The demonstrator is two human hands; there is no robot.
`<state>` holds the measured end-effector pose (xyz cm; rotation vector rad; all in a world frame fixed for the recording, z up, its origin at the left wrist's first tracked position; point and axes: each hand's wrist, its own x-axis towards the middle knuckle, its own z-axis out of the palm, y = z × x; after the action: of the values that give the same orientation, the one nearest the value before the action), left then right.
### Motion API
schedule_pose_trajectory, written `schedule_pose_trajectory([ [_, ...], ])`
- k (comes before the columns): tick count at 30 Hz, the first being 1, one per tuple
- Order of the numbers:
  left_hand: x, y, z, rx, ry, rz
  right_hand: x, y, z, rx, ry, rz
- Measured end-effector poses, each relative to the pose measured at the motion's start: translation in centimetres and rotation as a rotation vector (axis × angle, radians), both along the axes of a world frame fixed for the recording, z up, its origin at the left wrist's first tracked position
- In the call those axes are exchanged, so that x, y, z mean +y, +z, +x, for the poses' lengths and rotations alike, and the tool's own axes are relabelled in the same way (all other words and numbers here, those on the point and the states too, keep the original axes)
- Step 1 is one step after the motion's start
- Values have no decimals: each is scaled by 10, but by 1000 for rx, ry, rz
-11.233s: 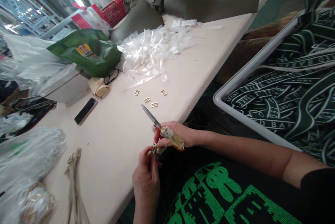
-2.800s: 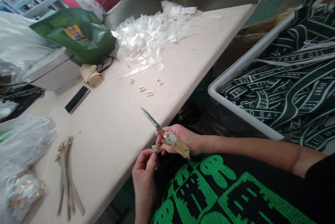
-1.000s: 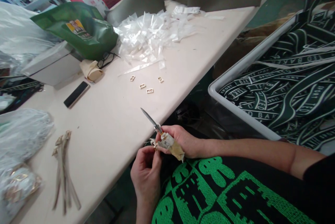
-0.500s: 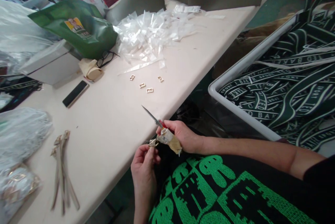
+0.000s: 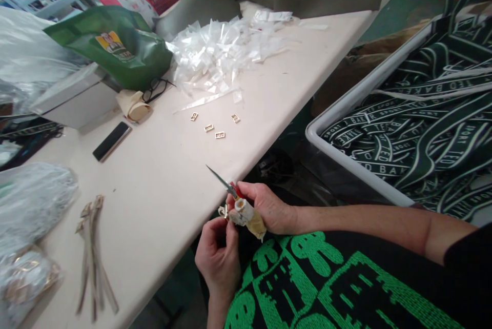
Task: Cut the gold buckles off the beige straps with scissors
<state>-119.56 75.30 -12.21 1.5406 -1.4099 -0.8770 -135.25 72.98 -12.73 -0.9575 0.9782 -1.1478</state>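
Over the table's front edge, my right hand (image 5: 271, 208) is closed around a pair of scissors (image 5: 220, 179), whose handles are partly red and bound in pale wrapping. Their pointed blades aim up and left. Against them, my left hand (image 5: 217, 252) pinches a small gold buckle (image 5: 226, 211) between thumb and fingers, with a bit of light strap at it. The strap's remaining length is hidden. Several loose gold buckles (image 5: 220, 135) lie on the table beyond my hands. To the left rests a bundle of thin beige straps (image 5: 92, 252) with buckles at their ends.
A phone (image 5: 112, 141), a green bag (image 5: 115, 52), a white box (image 5: 71, 96) and glasses (image 5: 156, 89) stand on the table's (image 5: 161, 206) left side. Clear plastic scraps (image 5: 219, 52) are heaped farther back. At right, a white-rimmed bin (image 5: 357, 185) holds dark lettered webbing (image 5: 415, 134).
My left hand has shifted slightly right and down, and the buckle in it has turned to stand more upright. The scissors have moved down a little with my right hand.
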Motion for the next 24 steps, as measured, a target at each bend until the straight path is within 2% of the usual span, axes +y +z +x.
schedule_pose_trajectory([
  [4, 1, 0, 1, -156, -51, -112, 0, 1, -3, -104, 33, -14],
  [7, 2, 0, 1, -143, -74, -112, 0, 3, -6, -123, 59, -60],
  [10, 3, 0, 0, -115, -90, -77, 0, 7, -8, -49, 58, -93],
  [17, 1, 0, -1, 14, -79, 60, -1, 10, -11, 131, 56, -108],
  [21, -1, 3, -2, 193, -40, 210, -3, 1, -11, -18, 104, -72],
  [24, -1, 1, -1, 315, -60, 339, -3, -8, -11, -132, 148, -8],
])
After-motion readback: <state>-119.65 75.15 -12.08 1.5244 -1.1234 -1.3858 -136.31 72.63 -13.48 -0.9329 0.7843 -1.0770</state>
